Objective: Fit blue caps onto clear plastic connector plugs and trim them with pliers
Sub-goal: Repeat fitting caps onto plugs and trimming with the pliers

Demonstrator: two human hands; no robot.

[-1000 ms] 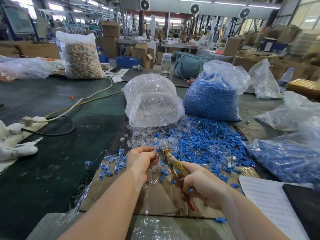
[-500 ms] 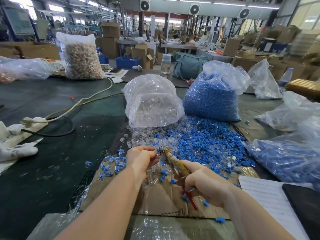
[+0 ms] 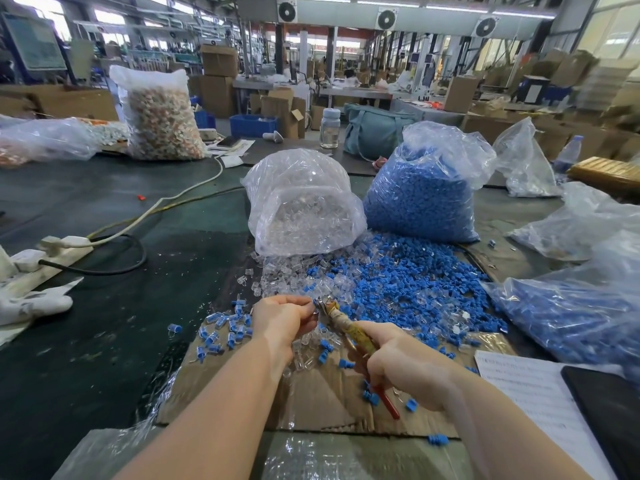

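Over the cardboard (image 3: 322,403), just in front of the loose heap of blue caps (image 3: 408,289), the left hand (image 3: 282,320) pinches a small plug (image 3: 316,304) between thumb and fingers (image 3: 301,301), its capped end apparently turned toward the pliers (image 3: 349,329). The right hand (image 3: 405,365) is clenched round the pliers' handles, and their nose meets the plug at the left fingertips. Whether the jaws are already biting is too small to tell.

This looks like the trimming step. The risk is closeness: the nose sits right against the fingers, so a squeeze off target could nip skin or crush the plug instead of clipping it. A loose pinch could let the piece twist or fly into the heap, where it would be lost among the others. Finished pieces (image 3: 225,327) lie left of the cardboard's near corner.
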